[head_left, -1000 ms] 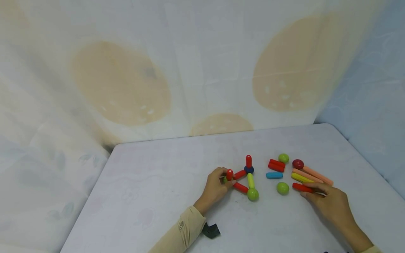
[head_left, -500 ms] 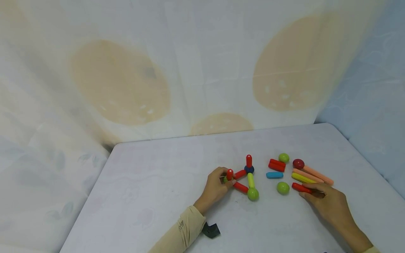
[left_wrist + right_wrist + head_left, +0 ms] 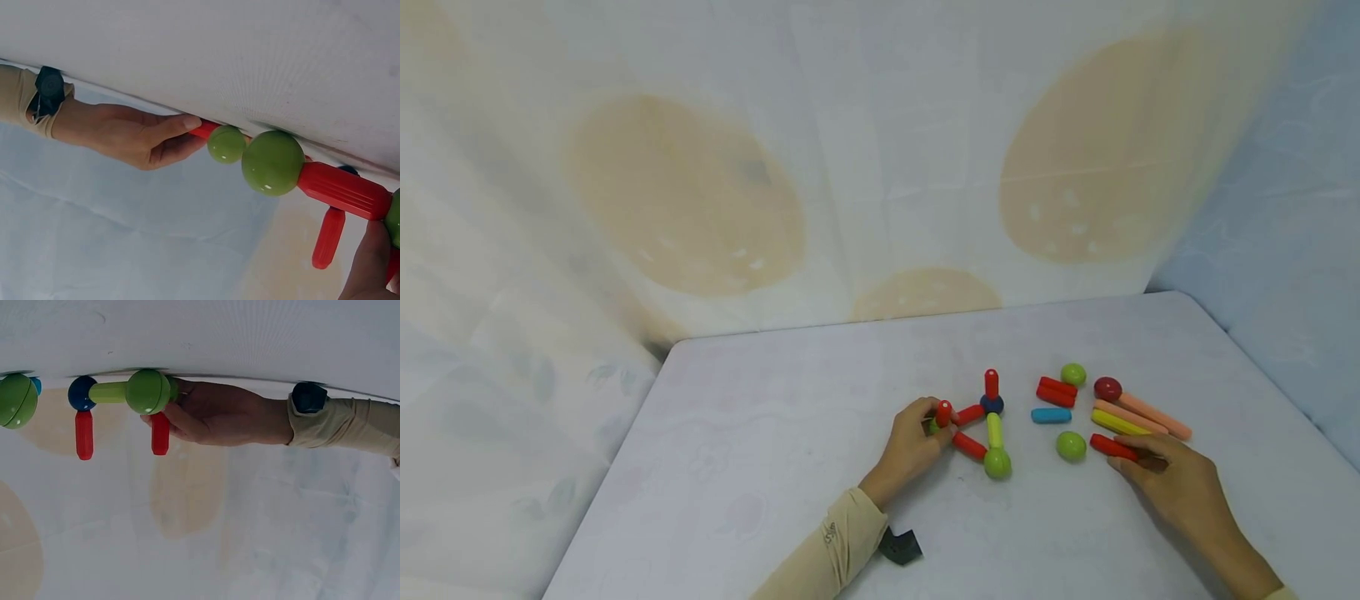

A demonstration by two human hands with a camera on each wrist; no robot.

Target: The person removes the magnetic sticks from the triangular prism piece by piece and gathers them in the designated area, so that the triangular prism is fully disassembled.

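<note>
Eleven sticks [image 3: 1050, 415], five balls [image 3: 1071, 447]

Joined stick-and-ball frame [image 3: 983, 429] at table [image 3: 760, 467] centre, loose sticks [image 3: 1131, 417] and balls [image 3: 1071, 447] to its right, hands at the near side.

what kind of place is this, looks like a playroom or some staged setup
Most likely a staged indoor tabletop setup rather than a lived-in room. A plain pale table stands against a draped patterned sheet that hides the surroundings, and the only things laid out are coloured toy rods and balls, which both hands are working with.
</note>
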